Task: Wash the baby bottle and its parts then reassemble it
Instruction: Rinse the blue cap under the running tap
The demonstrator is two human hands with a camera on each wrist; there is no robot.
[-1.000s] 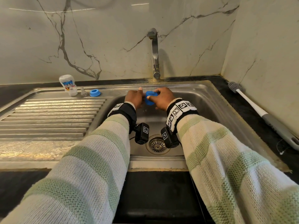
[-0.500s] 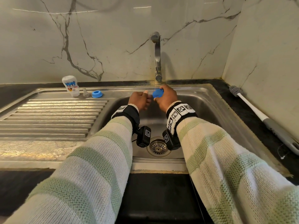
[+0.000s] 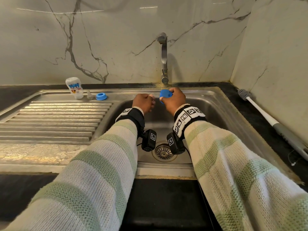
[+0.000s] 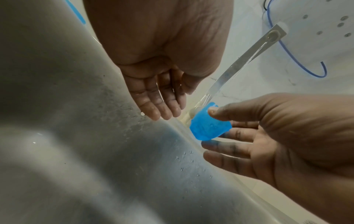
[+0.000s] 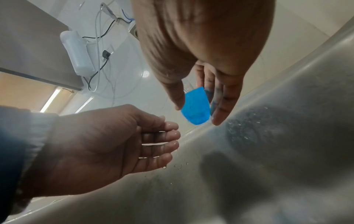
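Both forearms, in green-and-cream striped sleeves, reach forward over the sink (image 3: 221,104), with the hands raised near its back wall just below the tap (image 3: 163,60). The right hand (image 3: 173,100) pinches a blue translucent cap (image 3: 165,95) between the thumb and the first fingers (image 4: 232,134), the remaining fingers spread loosely below it. The left hand (image 3: 144,102) is just beside it, apart from the cap and holding nothing; its wet fingers (image 5: 162,141) are loosely curled toward the palm. The cap sits at the back of the basin under the tap; in the wrist views its rounded closed end points down toward the steel and its wider end tilts up toward the spout, so its axis leans rather than standing upright. The sink is stainless steel with a drain strainer (image 3: 164,152) and a ribbed draining board (image 3: 55,120) on the left, set into a dark desk (image 3: 260,114) against marbled walls. On the board's back edge stand a bottle body (image 3: 74,87), upside down, a clear nipple (image 3: 90,95) and a blue collar ring (image 3: 101,96), side by side. A bottle brush (image 3: 266,114) lies on the desk to the right of the sink.
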